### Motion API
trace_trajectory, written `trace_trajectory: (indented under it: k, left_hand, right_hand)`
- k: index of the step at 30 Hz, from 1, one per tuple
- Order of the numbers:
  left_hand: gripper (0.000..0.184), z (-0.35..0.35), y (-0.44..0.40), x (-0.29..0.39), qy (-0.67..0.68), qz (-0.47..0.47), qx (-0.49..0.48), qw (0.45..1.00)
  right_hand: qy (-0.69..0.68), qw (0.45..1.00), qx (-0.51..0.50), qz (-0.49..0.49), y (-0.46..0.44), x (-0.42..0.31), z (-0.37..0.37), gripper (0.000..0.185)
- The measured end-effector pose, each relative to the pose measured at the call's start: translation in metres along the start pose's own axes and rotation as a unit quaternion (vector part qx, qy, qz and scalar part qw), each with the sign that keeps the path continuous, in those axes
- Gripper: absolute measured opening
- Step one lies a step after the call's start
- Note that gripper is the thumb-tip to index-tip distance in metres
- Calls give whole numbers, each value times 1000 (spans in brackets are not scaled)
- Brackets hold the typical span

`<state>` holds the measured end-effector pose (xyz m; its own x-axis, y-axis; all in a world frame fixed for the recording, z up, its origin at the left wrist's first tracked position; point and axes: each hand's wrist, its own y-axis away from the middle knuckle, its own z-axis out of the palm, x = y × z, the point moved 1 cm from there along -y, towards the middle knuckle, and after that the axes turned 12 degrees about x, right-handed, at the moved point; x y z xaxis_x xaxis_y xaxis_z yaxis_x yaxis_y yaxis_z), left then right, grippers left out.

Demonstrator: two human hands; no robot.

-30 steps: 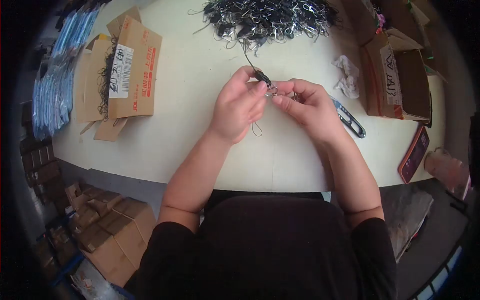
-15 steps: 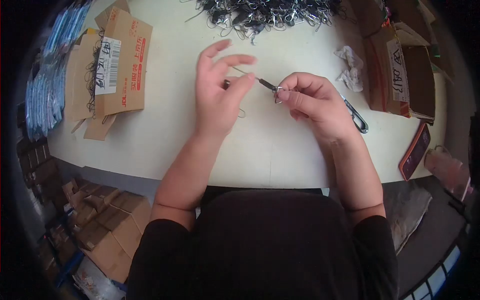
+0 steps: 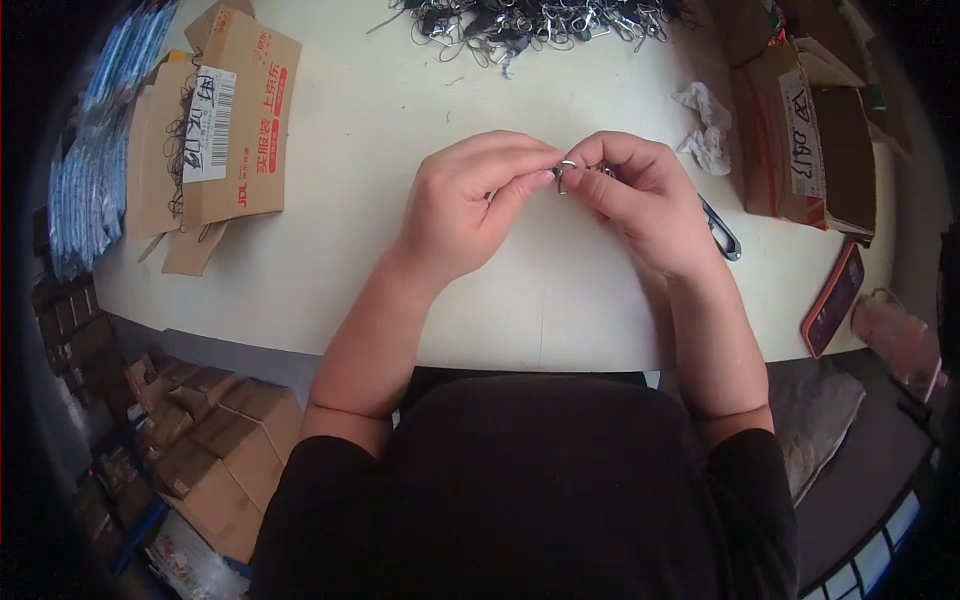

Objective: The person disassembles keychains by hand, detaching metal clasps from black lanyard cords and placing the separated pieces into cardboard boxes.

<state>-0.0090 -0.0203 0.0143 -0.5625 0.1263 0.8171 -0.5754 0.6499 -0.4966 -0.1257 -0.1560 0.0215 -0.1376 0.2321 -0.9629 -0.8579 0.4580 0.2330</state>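
Over the pale table, my right hand (image 3: pixel 640 200) pinches a small silver metal ring (image 3: pixel 566 177) between thumb and forefinger, with more metal partly hidden in the fingers. My left hand (image 3: pixel 475 195) is closed at the ring's left side, its thumb and fingertips pressed together there. What those fingertips hold is mostly hidden; only a small dark bit shows between the hands. Beyond them, at the top, lies a pile of black cord straps with silver clasps (image 3: pixel 540 25).
An open carton (image 3: pixel 265 130) with black cords stands left, beside bagged blue items (image 3: pixel 90 190). On the right are another carton (image 3: pixel 790 150), crumpled tissue (image 3: pixel 708 130), a dark-handled tool (image 3: pixel 725 235) and a phone (image 3: pixel 835 300). Boxes (image 3: pixel 225 460) sit below the table, lower left.
My left hand, spread with a black strap near its fingers half a second ago, has closed and moved right to the ring. My right hand keeps its pinch. The view has shifted slightly.
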Motion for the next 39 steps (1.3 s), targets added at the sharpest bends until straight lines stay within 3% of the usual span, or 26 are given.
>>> trace_trajectory:
  k: [19,32,35,39]
  left_hand:
    - [13,0,5,-4,-134,68,-33,988]
    - [3,5,7,4,-154,-2,-7,988]
    - [2,7,7,9,-158,-27,-3,987]
    - [1,9,8,9,-158,-43,5,987]
  right_hand:
    - [61,997,33,-17,0,2,2,14]
    - [169,980,54,-92,3,0,7,11]
    - [246,949,64,-188,3,0,7,9]
    - [253,946,69,-193,3,0,9,8]
